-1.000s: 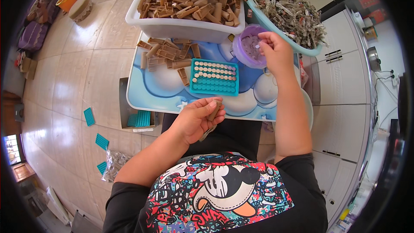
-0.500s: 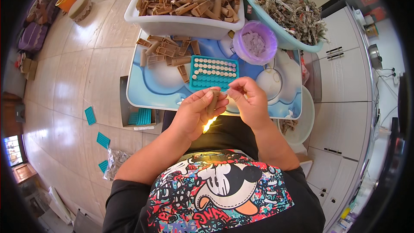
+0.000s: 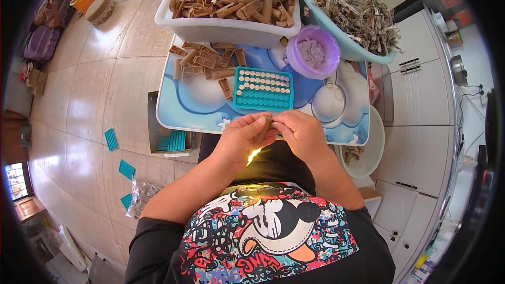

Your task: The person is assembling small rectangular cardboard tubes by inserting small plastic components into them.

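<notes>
My left hand (image 3: pixel 239 138) is closed around a brown tube-shaped plastic piece (image 3: pixel 265 128), held tilted over my lap just off the table's near edge. The fingertips of my right hand (image 3: pixel 302 134) are pressed together at the upper end of that piece; anything small between them is hidden. Just beyond both hands lies a teal tray (image 3: pixel 265 100), its far rows filled with small white discs (image 3: pixel 263 80) and one disc starting a nearer row. A purple bowl (image 3: pixel 334 62) of small pale pieces stands behind it to the right.
Loose brown pieces (image 3: pixel 206 61) lie on the blue table (image 3: pixel 173 108) at left. Behind them stands a white bin (image 3: pixel 221 35) heaped with more, beside a pale blue basin (image 3: pixel 363 57) of tangled clear-and-brown scraps. Teal trays (image 3: pixel 111 139) and a clear bag (image 3: pixel 141 197) lie on the floor.
My right hand has come down and in, its fingertips now meeting the top of the brown piece. My left hand keeps its hold, and the piece has tilted slightly.
</notes>
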{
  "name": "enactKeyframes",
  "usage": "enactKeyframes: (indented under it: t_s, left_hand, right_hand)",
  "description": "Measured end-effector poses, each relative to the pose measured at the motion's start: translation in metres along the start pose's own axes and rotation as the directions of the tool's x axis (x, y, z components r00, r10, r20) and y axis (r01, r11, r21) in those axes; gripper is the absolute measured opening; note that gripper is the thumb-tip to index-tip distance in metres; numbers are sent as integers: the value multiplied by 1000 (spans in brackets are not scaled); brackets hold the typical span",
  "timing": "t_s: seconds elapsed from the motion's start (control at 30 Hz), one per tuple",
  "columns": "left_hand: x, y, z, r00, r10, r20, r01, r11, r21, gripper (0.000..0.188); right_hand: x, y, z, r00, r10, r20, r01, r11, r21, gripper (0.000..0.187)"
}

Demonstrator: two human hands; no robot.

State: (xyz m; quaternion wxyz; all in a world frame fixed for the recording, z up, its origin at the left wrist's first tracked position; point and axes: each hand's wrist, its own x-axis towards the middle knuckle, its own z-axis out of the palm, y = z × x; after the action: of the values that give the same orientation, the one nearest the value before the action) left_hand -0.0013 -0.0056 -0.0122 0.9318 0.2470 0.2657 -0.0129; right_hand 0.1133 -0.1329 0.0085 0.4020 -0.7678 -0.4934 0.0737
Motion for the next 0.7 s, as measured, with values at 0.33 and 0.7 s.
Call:
enactKeyframes:
  t_s: [0.33,0.7]
  left_hand:
    - [2,1,-5,994,-51,95,65,987,-149,26]
    - [5,-2,-10,986,6,166,32,973,-229,31]
  right_hand:
    - [-9,-9,6,967,111,-227,-42,957,288,10]
    - [-1,-5,11,927,-208,-311,240,968,68,12]
